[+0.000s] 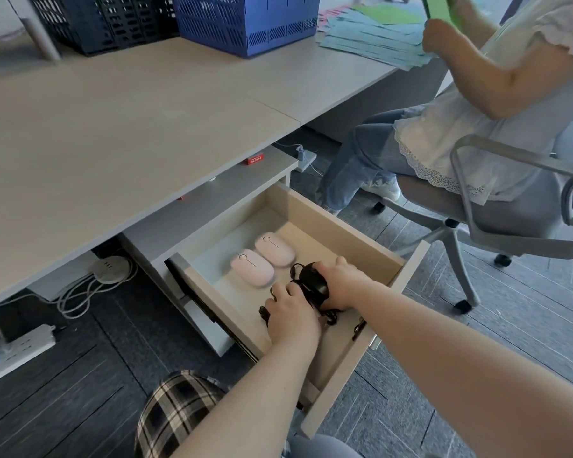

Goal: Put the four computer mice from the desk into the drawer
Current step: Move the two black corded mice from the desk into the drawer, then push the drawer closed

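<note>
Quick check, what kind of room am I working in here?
Likely a shared office: a long desk with a pull-out drawer, a wheeled office chair, and file baskets.

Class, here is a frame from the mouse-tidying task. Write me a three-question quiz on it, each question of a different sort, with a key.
1. True or false: both pink mice lie side by side inside the open drawer.
2. Which hand covers the visible black mouse? A) left hand B) right hand
3. Fill in: the black mouse trails a tangled ____.

Key: 1 true; 2 B; 3 cable.
</note>
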